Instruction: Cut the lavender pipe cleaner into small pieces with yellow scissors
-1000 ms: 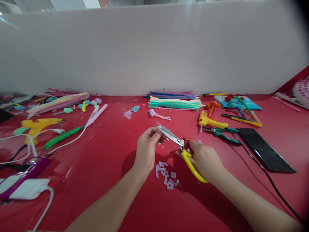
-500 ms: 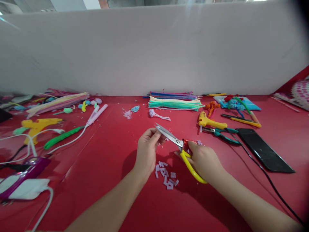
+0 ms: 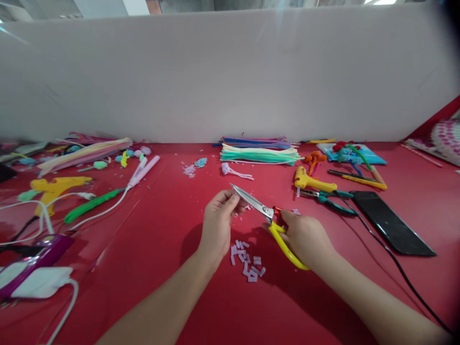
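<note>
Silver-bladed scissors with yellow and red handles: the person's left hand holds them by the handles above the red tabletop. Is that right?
It isn't the left hand: the head view shows the right hand holding the silver-bladed scissors by their yellow and red handles, above the red tabletop.

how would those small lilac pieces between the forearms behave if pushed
The lilac pieces would probably feel light, being small and thin. Heaped loosely, they would likely scatter rather than move together. Their flat shapes suggest sliding more than rolling.

Room lies left of the left hand [image 3: 218, 218]; scissors [image 3: 265, 210] block rightward.
</note>
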The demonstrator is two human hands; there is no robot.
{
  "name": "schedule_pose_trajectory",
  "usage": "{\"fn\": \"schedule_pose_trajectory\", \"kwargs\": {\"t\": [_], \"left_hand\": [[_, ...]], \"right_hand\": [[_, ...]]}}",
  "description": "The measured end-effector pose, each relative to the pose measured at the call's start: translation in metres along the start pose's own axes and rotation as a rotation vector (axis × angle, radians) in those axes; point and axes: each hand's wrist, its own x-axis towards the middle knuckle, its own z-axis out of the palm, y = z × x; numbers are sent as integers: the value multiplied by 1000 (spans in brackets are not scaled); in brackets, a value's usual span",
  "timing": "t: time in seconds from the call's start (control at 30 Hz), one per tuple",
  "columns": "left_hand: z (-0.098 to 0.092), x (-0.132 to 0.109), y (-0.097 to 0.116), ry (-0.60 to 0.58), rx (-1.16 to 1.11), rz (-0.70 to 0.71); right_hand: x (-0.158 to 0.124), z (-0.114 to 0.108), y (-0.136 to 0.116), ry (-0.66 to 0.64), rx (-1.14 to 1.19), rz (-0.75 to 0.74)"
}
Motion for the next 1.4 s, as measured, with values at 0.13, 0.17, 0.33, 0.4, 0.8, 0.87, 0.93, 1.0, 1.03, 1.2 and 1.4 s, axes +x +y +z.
{"fn": "schedule_pose_trajectory", "kwargs": {"t": [0.13, 0.17, 0.33, 0.4, 0.8, 0.87, 0.93, 1.0, 1.03, 1.2, 1.4], "left_hand": [[-1, 1, -1, -1, -19, -8], [-2, 1, -2, -6, -21, -7], [-3, 2, -4, -29, -30, -26], [-3, 2, -5, -35, -45, -35], [0, 3, -8, -137, 287, -66], [2, 1, -8, -170, 388, -44], [3, -2, -9, -212, 503, -3], [5, -6, -10, -288, 624, 56], [5, -8, -10, -334, 674, 82], [8, -14, -10, -480, 778, 134], [5, -6, -4, -432, 766, 140]], "right_hand": [[2, -4, 4, 3, 13, 76], [3, -5, 5, 13, 1, 98], [4, -7, 8, 24, -35, 111], [4, -7, 6, -12, -3, 108], [4, -5, 5, 30, 456, 86], [4, -6, 4, 43, 503, 77], [2, -7, 2, 59, 532, 58], [1, -8, -1, 56, 569, 33], [0, -8, -2, 46, 594, 23], [-1, -7, -3, -18, 674, -12], [8, -12, 16, -125, 532, 53]]}}
